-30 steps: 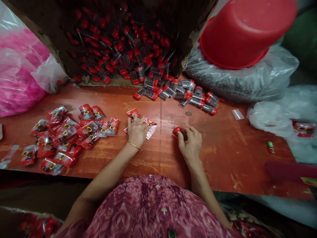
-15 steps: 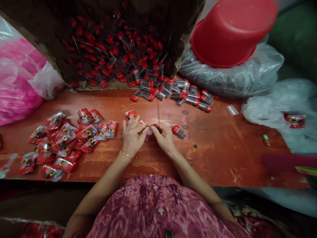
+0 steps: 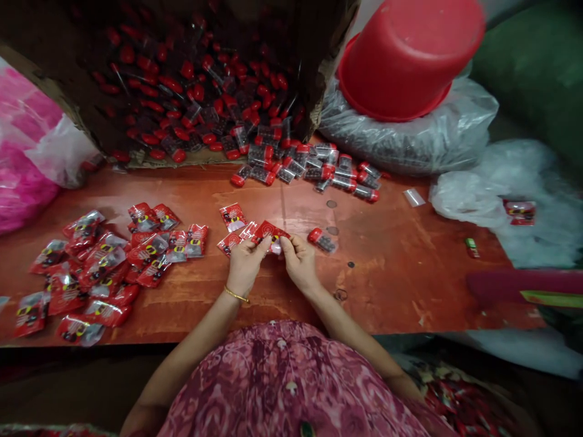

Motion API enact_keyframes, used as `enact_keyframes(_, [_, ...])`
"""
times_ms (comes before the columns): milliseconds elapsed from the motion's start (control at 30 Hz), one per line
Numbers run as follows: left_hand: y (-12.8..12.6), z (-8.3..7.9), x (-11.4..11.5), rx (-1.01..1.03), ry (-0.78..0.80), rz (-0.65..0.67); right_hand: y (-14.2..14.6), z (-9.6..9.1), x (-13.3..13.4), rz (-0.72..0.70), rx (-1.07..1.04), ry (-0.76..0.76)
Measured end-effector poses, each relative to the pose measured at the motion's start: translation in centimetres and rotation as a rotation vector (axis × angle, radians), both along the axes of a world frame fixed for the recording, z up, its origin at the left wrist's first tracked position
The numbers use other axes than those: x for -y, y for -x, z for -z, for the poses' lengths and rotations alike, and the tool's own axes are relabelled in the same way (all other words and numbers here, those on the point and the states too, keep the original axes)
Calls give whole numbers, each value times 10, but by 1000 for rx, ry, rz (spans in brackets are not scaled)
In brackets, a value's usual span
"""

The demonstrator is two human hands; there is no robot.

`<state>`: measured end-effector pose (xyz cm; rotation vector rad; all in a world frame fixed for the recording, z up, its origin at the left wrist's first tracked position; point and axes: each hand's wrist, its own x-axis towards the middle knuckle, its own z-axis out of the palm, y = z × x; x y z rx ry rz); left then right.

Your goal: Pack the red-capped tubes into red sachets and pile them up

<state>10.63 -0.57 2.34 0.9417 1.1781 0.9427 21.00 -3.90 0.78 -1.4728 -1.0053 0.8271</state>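
Observation:
My left hand (image 3: pixel 243 264) and my right hand (image 3: pixel 298 261) pinch one red and clear packet (image 3: pixel 269 233) between them, just above the red table (image 3: pixel 410 267). Two more empty packets (image 3: pixel 232 217) lie flat under and beyond my left hand. A small clear tube with a red cap (image 3: pixel 321 240) lies on the table just right of my right hand. A pile of filled red packets (image 3: pixel 104 261) spreads out to the left of my left hand.
A tipped cardboard box (image 3: pixel 200 79) at the back spills several red-capped tubes (image 3: pixel 314 170) onto the table. A red bucket (image 3: pixel 410 54) rests on a plastic bag (image 3: pixel 410 139) at back right. Pink bags (image 3: pixel 27 158) lie at left, white plastic (image 3: pixel 501 200) at right.
My right hand put the red-capped tube down on the table and moved left to join my left hand on a packet, which both hands lifted a little.

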Motion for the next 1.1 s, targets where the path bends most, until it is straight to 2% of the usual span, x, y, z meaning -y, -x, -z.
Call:
enact_keyframes(67, [-3,-1,1,65,46,-29,2,3,2,8,49,-7])
enact_keyframes(233, [-6,-5,6,277,340,10,5,10,1,53,174,-20])
enact_keyframes(367, [-4,-7,3,315,378,1,-4,8,4,6,238,-41])
enact_keyframes(433, [-2,-8,-2,325,379,-42,-21,4,11,-27,393,-66])
enact_keyframes(500, [2,-9,-8,332,391,-88,-47,1,21,7,662,-81])
enact_keyframes(600, [6,-13,-14,341,414,-109,-88,7,36,13,1036,95])
enact_keyframes(667, [5,-15,-15,336,435,-94,-106,15,43,-61,1116,133])
enact_keyframes(733, [3,-17,-13,327,453,-72,-110,20,48,-74,1083,97])
enact_keyframes(800, [2,-18,-10,325,455,-57,-102,18,50,-34,950,33])
enact_keyframes(867, [2,-19,-8,320,449,-46,-87,7,53,-26,739,-7])
enact_keyframes(933, [3,-19,-6,304,432,-33,-72,-8,54,-83,503,-1])
enact_keyframes(1033, [4,-20,-5,280,381,-17,-55,-29,52,-188,236,69])
enact_keyframes(1100, [4,-20,-4,264,339,-3,-50,-36,48,-223,112,119])
